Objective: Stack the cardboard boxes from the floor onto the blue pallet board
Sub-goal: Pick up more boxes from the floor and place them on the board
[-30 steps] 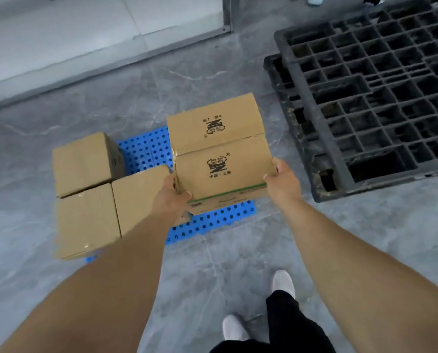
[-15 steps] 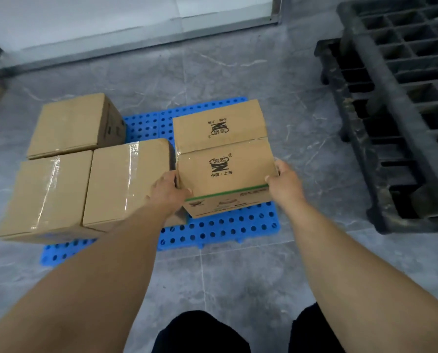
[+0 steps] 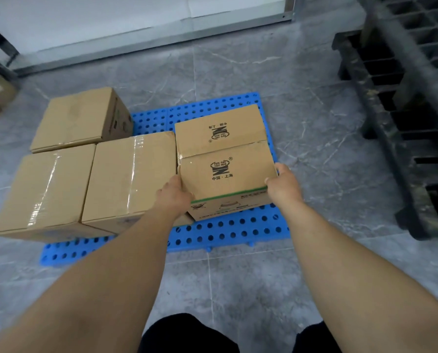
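A blue perforated pallet board (image 3: 225, 233) lies flat on the grey marbled floor (image 3: 314, 123) and serves as the landmark here. Over its right half sits a printed cardboard box (image 3: 223, 159) with a black logo on each top flap and a green stripe along its near top edge; whether its base rests fully on the board cannot be told. The left hand (image 3: 173, 197) grips the box's near left corner, its fingers wrapped out of sight down the side between this box and its neighbour. The right hand (image 3: 284, 186) grips the near right corner, thumb on the top edge, fingers curled round the side wall.

Touching the printed box's left side, on the board's middle, stands a taped cardboard box (image 3: 131, 174) with clear tape across its top. Just left of that, over the board's left end, is a second taped box (image 3: 45, 189), the two side by side and touching. Behind them, at the board's far left corner, sits a third plain box (image 3: 78, 118), turned slightly askew.

Well to the right of the board, a black plastic grid pallet (image 3: 403, 98) lies on the floor. Beyond the board's far edge runs a pale wall with a metal base strip (image 3: 149, 42).
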`<move>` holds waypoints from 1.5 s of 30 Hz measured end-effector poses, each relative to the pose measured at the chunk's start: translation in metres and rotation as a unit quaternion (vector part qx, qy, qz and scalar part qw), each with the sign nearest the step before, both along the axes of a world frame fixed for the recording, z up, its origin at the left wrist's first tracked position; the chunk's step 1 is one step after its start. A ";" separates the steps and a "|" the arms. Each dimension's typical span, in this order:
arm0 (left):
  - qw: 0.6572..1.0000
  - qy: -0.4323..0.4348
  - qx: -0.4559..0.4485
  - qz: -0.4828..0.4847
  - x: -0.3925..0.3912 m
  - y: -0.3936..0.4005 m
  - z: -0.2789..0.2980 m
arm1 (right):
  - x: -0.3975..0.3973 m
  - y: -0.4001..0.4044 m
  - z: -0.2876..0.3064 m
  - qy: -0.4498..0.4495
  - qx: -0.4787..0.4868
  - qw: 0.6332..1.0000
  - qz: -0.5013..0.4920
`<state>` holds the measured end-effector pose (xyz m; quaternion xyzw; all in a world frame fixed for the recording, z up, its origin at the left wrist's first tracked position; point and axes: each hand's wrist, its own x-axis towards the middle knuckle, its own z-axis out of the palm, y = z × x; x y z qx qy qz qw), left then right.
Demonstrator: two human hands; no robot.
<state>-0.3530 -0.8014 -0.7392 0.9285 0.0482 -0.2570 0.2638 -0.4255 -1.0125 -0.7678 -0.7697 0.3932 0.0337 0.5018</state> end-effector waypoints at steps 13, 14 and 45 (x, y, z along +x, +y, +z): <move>0.988 -0.051 0.135 -0.058 -0.003 0.000 -0.015 | 0.002 0.007 -0.008 0.030 -0.041 0.998 0.022; 0.987 -0.054 0.137 -0.059 -0.004 0.000 -0.015 | 0.002 0.008 -0.007 0.031 -0.044 0.998 0.026; 0.970 -0.111 0.194 -0.099 -0.006 0.007 -0.022 | 0.009 0.007 -0.022 0.001 -0.078 0.997 0.021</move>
